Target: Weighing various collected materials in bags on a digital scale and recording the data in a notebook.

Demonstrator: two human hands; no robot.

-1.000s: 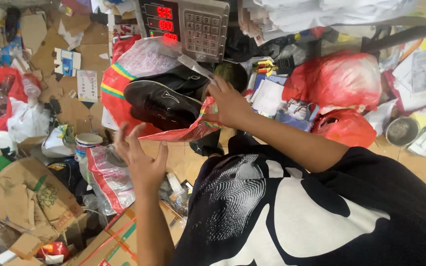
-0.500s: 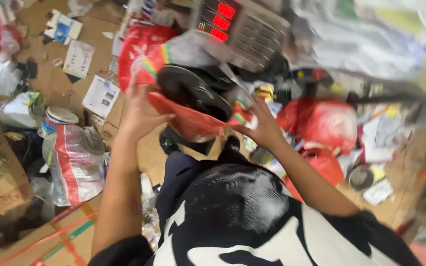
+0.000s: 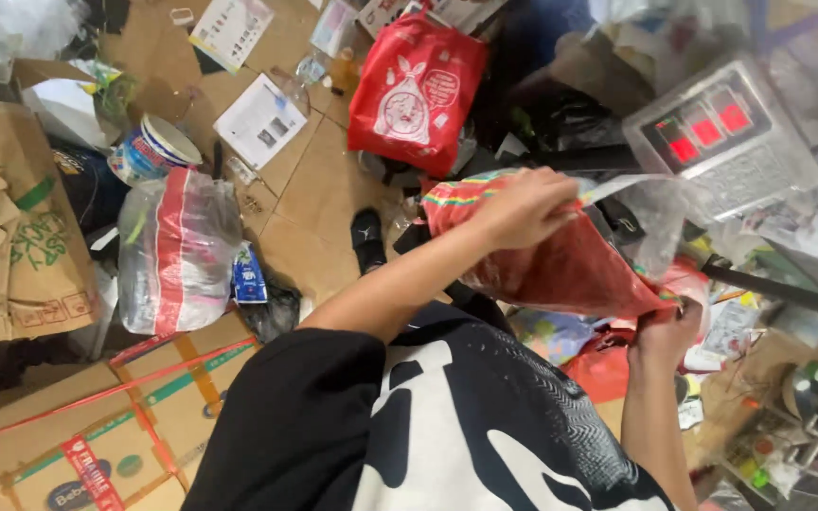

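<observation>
A red plastic bag with rainbow-striped rim (image 3: 560, 265) hangs in the air in front of my chest. My left hand (image 3: 520, 203) grips its upper left rim. My right hand (image 3: 663, 331) clutches the bag's lower right corner. Clear plastic film (image 3: 650, 213) sticks out along the bag's top edge. What the bag holds is hidden from this angle.
A grey weighing scale with red digits (image 3: 721, 142) stands just behind the bag. Another red printed bag (image 3: 414, 90) lies on the tiled floor, with a striped clear sack (image 3: 177, 251), a tub (image 3: 153, 149), leaflets (image 3: 259, 118), a black shoe (image 3: 367, 238) and cardboard boxes (image 3: 134, 416).
The view has swung left and tilted. My left hand, free a second ago, took the bag's rim; both hands lifted the bag and turned it on its side.
</observation>
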